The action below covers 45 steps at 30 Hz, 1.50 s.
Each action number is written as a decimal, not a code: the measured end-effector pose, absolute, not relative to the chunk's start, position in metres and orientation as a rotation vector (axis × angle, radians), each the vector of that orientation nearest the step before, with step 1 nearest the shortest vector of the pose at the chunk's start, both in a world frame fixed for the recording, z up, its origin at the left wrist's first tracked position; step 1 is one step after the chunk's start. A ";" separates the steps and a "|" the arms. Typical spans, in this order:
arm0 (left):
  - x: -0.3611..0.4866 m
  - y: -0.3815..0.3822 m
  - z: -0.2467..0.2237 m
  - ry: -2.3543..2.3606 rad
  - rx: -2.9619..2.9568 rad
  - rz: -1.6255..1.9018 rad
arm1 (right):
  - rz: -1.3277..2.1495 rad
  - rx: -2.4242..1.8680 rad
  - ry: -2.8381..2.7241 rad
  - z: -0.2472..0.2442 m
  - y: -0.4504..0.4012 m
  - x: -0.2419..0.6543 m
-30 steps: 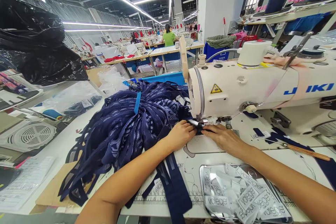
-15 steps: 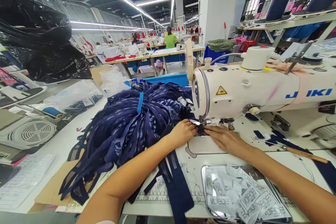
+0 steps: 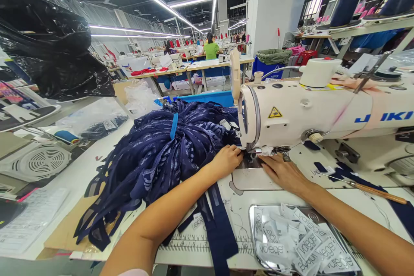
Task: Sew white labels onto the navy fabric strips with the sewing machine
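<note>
Beside the needle area of a white sewing machine (image 3: 284, 108), my left hand (image 3: 227, 161) has its fingers curled at the edge of navy fabric; the fingertips are partly hidden. My right hand (image 3: 284, 172) lies on the other side of the presser foot (image 3: 251, 157), its fingers stretched out near the metal plate. A large bundle of navy fabric pieces (image 3: 155, 151), tied with a blue band (image 3: 174, 126), spreads left of the machine. Navy strips (image 3: 221, 228) hang from it over the table's front edge.
A metal tray (image 3: 254, 241) of white printed labels (image 3: 287, 237) stands in front of my right forearm. An awl with a wooden handle (image 3: 380, 192) and navy scraps (image 3: 343, 172) lie at right. A black plastic bag (image 3: 51, 47) hangs at upper left. A person in green (image 3: 211, 49) sits farther off.
My right hand has shifted slightly right, away from the presser foot, and more of the metal plate shows. My left hand stays nearly in place. The view has moved a little.
</note>
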<state>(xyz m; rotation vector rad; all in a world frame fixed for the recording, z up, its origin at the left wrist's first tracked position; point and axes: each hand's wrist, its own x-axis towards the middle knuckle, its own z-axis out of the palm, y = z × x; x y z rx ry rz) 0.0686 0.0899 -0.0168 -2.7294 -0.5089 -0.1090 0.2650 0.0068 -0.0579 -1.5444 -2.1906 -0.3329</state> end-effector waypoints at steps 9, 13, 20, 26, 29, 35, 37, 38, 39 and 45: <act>0.063 0.102 -0.019 -0.697 -2.696 -0.092 | -0.399 -1.584 -2.116 -0.062 0.006 0.267; 0.050 0.123 -0.019 -0.817 -2.667 -0.139 | -0.430 -1.602 -2.125 -0.062 0.005 0.267; 0.030 0.120 -0.014 -0.945 -2.695 -0.594 | -0.428 -1.578 -2.106 -0.066 0.005 0.270; 0.031 0.085 -0.001 -1.481 -3.309 -1.427 | -0.392 -1.549 -2.096 -0.067 0.006 0.271; 0.032 0.085 0.002 -2.018 -3.582 -1.326 | -0.357 -1.549 -2.105 -0.067 0.005 0.271; 0.033 0.096 0.000 -2.360 -3.699 -1.289 | -0.357 -1.565 -2.127 -0.068 0.005 0.270; 0.034 0.095 -0.001 -2.405 -3.696 -1.270 | -0.373 -1.527 -2.155 -0.067 0.006 0.270; 0.035 0.095 -0.001 -2.411 -3.696 -1.281 | -0.379 -1.494 -2.166 -0.066 0.006 0.270; 0.036 0.094 -0.001 -2.405 -3.704 -1.286 | -0.379 -1.453 -2.175 -0.065 0.005 0.270; 0.037 0.093 0.002 -2.344 -3.765 -1.249 | -0.015 -1.308 -2.159 -0.044 -0.004 0.247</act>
